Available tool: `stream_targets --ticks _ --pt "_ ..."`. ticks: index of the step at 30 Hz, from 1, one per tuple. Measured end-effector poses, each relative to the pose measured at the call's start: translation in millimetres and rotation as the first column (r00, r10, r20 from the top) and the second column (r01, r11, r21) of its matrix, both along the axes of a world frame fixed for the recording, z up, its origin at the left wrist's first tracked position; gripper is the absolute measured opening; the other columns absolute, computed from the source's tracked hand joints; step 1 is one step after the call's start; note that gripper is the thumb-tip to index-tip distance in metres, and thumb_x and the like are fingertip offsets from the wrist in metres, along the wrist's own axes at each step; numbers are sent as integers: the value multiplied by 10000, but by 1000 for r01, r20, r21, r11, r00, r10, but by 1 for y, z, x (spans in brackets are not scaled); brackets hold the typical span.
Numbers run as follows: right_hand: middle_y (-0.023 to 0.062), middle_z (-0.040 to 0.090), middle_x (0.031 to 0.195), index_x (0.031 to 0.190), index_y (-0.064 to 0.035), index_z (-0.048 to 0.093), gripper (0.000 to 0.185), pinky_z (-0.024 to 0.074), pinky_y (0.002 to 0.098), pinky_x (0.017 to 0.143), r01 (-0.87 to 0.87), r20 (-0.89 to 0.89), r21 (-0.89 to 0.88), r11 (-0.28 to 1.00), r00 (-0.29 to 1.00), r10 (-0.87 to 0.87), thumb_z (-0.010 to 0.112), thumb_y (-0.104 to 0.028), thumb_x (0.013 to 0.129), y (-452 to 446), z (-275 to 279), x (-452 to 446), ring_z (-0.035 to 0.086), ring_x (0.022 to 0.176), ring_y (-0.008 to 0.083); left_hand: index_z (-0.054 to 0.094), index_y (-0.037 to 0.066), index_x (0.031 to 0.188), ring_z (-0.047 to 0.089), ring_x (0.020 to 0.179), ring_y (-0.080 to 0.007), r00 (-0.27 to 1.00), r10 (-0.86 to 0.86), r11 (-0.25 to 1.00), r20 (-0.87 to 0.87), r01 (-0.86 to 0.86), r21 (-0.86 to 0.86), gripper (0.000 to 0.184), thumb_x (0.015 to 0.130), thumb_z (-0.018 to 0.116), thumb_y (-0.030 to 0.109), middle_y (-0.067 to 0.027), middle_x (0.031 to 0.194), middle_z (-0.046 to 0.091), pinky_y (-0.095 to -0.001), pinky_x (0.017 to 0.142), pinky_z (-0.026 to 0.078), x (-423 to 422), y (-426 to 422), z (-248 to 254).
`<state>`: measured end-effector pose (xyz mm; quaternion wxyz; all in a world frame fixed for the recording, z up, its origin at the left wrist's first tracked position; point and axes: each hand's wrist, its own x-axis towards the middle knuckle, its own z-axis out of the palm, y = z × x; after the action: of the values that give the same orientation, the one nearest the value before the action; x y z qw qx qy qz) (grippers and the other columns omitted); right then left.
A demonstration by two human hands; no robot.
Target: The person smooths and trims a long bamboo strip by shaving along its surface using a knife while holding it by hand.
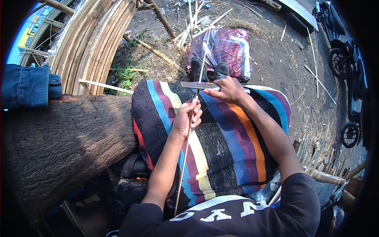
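My left hand (187, 119) is closed around a long thin bamboo strip (183, 170). The strip runs from near my shirt, over my lap, to beyond my shoes. My right hand (229, 91) grips a knife (191, 85), its flat blade pointing left and lying across the strip just above my left fingers. Part of the knife's handle is hidden by my right fingers. Under both hands, a striped cloth (221, 146) covers my lap.
A thick log (71, 130) lies at left, with a denim garment (27, 87) on it. Behind it stand bent bamboo slats (92, 43). A printed sack (233, 51) lies by my shoes (221, 71). Loose strips (316, 63) lie on the ground, and motorcycles (341, 59) stand at right.
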<state>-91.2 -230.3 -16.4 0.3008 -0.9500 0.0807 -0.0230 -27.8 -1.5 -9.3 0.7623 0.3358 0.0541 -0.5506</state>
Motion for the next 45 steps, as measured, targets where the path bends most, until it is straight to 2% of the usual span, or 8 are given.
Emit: stream_targets --ticks 23,31,35,37,39,41,43,45 --pt "243 583 579 645 -14 672 832 492 509 581 -101 115 -95 990 987 112 514 -811 818 4 -20 7 647 604 408 549 89 1045 430 447 -27 882 -40 901 469 -171 398 158 994 605 228 4 714 531 -166 378 376 -14 -1 13" --pt "228 596 605 787 -41 706 745 483 533 592 -91 24 -105 990 995 94 570 -774 813 4 -13 9 622 612 439 547 95 1039 463 451 -32 831 -143 859 537 -165 485 170 978 621 236 18 711 535 -158 391 377 -14 -4 22" --pt "233 586 574 670 -15 664 833 504 480 587 212 98 -127 969 975 -200 476 -805 856 -36 -30 27 641 615 424 528 87 1036 474 447 -37 811 -156 887 563 -135 441 203 985 610 265 9 711 537 -172 367 370 -16 1 7" --pt "245 583 575 675 8 658 851 503 487 587 -101 27 -164 981 994 106 443 -788 888 -7 -11 9 644 618 421 518 77 1030 476 443 -41 814 -143 889 563 -144 434 215 992 592 275 4 717 532 -186 346 363 -18 -1 9" --pt "253 587 582 660 10 650 853 505 503 596 -135 11 -157 978 990 138 444 -786 889 -6 -19 13 646 619 424 526 91 1039 475 448 -31 823 -150 868 548 -156 472 182 984 621 236 12 709 545 -154 389 384 -18 -5 17" --pt "258 588 582 702 8 684 847 505 529 616 194 -6 48 980 981 -194 473 -796 865 -29 -38 28 650 623 431 526 90 1045 474 450 -29 827 -154 875 541 -140 463 186 986 619 240 12 712 543 -152 387 382 -24 2 8" --pt "268 588 589 712 20 692 844 504 539 632 200 4 -34 979 980 -200 495 -789 855 -29 -34 26 648 630 441 526 86 1056 471 455 -25 819 -135 900 558 -135 415 195 990 614 247 12 717 539 -148 384 376 -19 2 3" --pt "275 581 591 693 37 669 838 499 536 625 -59 46 -45 997 997 61 504 -766 863 1 -16 11 641 633 442 528 85 1057 472 463 -22 840 -108 902 532 -142 407 193 989 615 243 10 723 541 -150 383 375 -18 0 15"
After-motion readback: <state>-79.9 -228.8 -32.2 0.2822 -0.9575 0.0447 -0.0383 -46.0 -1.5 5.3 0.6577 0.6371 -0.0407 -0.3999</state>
